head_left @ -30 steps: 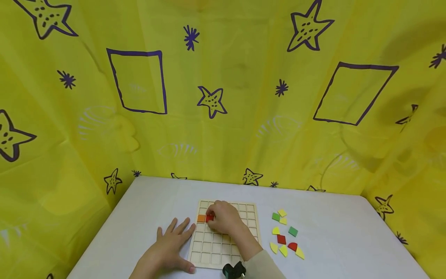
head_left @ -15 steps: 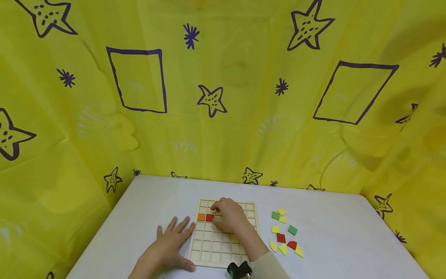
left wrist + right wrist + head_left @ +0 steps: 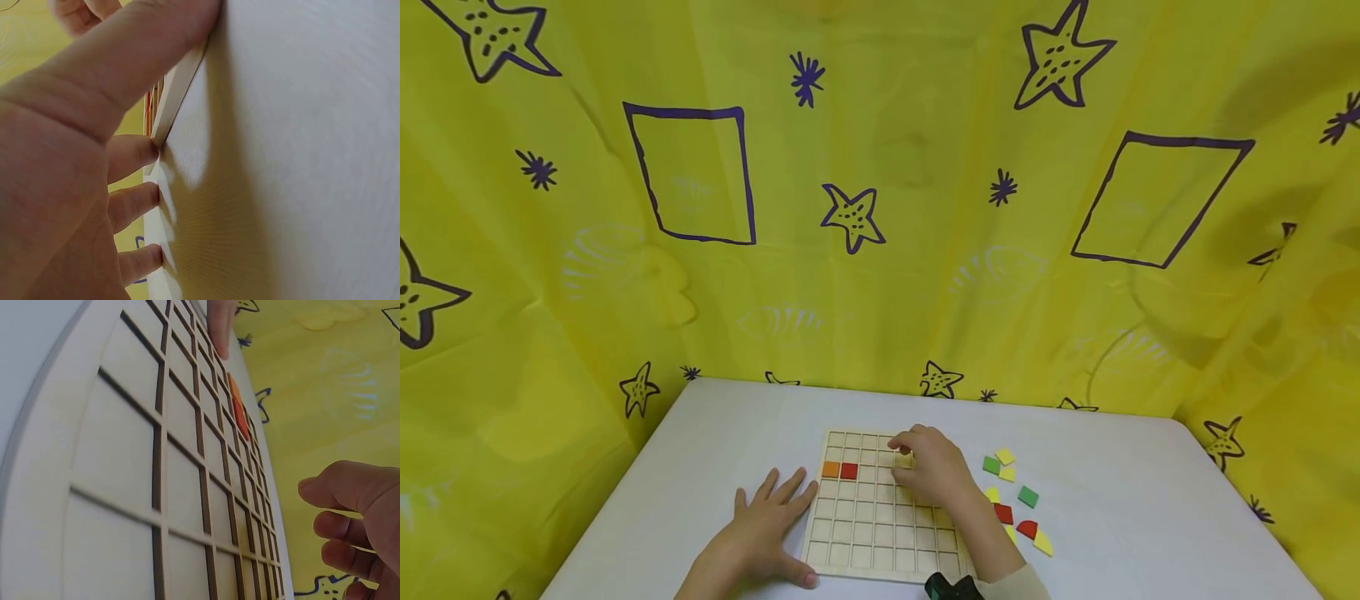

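The gridded board [image 3: 872,533] lies flat on the white bench [image 3: 1120,508], directly beneath the right hand [image 3: 934,468]. That hand's fingers are loosely bent and stand apart from the thumb, with only a gap between them; in the right wrist view they appear clear of the grid, against the yellow curtain [image 3: 312,381]. An orange tile [image 3: 831,469] and a red tile [image 3: 849,472] sit side by side in the board's third row from the far edge, in the two leftmost compartments, to the left of those fingers. The left hand [image 3: 763,529] rests on the bench with its fingers spread straight, its forefinger and thumb at the board's left edge. To the right of the board lie loose pieces [image 3: 1028,497] in green, yellow and red.

The right forearm [image 3: 987,537] covers part of the board's right side and some yellow pieces, which show only as slivers. A black device [image 3: 953,588] at the right wrist is cut off by the lower border. In the left wrist view, the thumb hides most of the board, and the tiles are hard to make out.
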{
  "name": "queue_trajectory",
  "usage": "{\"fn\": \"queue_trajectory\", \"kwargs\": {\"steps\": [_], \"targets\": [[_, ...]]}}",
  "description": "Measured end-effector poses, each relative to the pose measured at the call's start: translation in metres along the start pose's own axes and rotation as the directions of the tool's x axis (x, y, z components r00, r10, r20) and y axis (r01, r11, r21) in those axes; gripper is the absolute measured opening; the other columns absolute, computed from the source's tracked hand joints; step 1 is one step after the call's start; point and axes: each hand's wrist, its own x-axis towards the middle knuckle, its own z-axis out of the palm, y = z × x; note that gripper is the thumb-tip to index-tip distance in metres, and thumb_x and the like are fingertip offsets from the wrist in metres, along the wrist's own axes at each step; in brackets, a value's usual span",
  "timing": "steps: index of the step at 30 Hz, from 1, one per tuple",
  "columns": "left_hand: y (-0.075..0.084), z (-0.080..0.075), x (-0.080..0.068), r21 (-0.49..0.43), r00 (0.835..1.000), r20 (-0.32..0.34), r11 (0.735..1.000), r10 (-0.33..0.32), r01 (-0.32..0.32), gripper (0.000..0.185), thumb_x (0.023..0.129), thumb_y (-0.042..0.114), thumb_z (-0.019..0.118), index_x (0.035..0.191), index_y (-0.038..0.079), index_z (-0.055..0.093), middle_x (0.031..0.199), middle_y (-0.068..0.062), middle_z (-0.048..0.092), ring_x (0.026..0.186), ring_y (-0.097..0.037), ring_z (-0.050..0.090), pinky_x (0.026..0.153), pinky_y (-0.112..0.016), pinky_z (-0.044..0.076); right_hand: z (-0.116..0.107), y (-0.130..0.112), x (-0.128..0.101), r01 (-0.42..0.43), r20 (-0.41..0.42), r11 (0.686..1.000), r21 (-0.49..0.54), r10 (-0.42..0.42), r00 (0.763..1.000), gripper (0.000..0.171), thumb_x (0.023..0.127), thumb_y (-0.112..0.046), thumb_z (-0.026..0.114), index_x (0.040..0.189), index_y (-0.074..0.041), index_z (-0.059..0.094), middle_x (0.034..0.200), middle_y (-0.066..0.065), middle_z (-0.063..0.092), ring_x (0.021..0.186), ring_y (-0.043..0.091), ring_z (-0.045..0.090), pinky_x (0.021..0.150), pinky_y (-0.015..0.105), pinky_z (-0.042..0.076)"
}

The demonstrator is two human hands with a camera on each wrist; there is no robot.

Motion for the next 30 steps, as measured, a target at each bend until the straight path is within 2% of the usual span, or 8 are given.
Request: {"fn": "queue_trajectory", "kwargs": {"steps": [3,9,18,30], "targets": [[0.002,0.001,0.001,-0.01,1.0,-0.005,1.0,0.008,-0.008,0.115,0.042,0.076,0.064,0.14,0.025,0.031,0.149,-0.003,0.023,0.136,-0.041,0.009,0.091,-0.075,-0.001,-0.004,0.009,-0.005,-0.026,-0.02,1.0,-0.002,0.026,0.999,0.03,0.072,-0.026,0.064,0.102,-0.023,0.066,0.091,-0.01,0.059,0.078,0.008,0.047,0.067,0.026,0.042],[-0.002,0.0,-0.002,-0.04,0.999,0.016,0.998,-0.044,0.045,0.116,0.039,0.072,0.069,0.139,0.026,0.033,0.149,-0.003,0.024,0.136,-0.042,0.008,0.09,-0.075,-0.005,-0.005,0.025,-0.014,-0.055,-0.035,0.998,0.019,0.056,0.998,0.029,0.072,-0.026,0.063,0.101,-0.023,0.066,0.089,-0.009,0.059,0.08,0.007,0.05,0.065,0.024,0.042],[0.0,0.002,0.002,-0.046,1.0,0.003,0.999,-0.015,0.015,0.115,0.039,0.073,0.067,0.139,0.027,0.033,0.149,-0.002,0.024,0.136,-0.041,0.008,0.09,-0.075,-0.004,-0.016,0.05,-0.035,-0.124,-0.126,0.992,0.021,0.126,0.984,0.028,0.072,-0.026,0.065,0.1,-0.023,0.065,0.088,-0.009,0.059,0.085,0.009,0.052,0.072,0.03,0.044],[-0.002,0.002,0.002,-0.04,1.0,0.005,0.999,-0.007,0.007,0.114,0.04,0.073,0.067,0.139,0.026,0.033,0.149,-0.003,0.024,0.135,-0.042,0.009,0.089,-0.076,-0.004,-0.025,0.071,-0.046,-0.201,-0.131,0.979,0.036,0.204,0.97,0.031,0.071,-0.027,0.064,0.102,-0.026,0.065,0.092,-0.009,0.061,0.088,0.009,0.053,0.071,0.03,0.043]]}}
